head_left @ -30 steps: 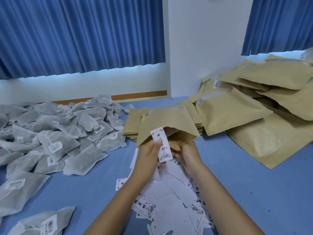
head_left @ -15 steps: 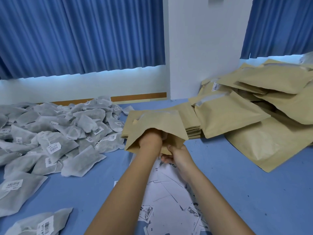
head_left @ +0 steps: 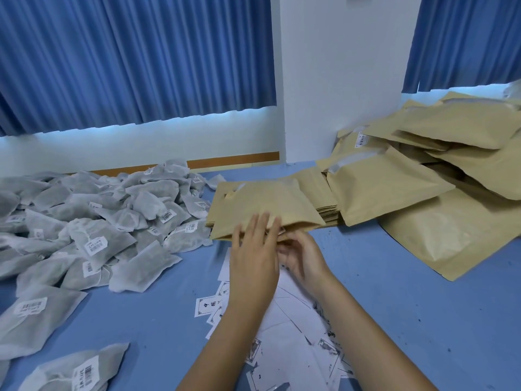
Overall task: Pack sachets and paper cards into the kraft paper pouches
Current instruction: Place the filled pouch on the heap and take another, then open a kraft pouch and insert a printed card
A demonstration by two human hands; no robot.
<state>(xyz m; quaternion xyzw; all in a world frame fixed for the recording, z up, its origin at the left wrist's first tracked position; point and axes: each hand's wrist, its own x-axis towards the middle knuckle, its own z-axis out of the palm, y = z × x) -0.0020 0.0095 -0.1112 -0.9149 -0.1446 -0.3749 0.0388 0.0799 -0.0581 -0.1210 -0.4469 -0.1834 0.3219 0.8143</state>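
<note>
Pouch [head_left: 267, 204] mouth sat pinched in the right hand [head_left: 304, 258] grip; the left hand [head_left: 253, 258], fingers straight, held nothing. Holding that mouth wide would ease a sachet [head_left: 95, 241] in

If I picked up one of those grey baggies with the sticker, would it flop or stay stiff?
Probably floppy: the sachets slump and crease over each other in their pile. Likely light, since they look like thin mesh with little filling. It shouldn't roll; they lie flat on the blue table.
</note>
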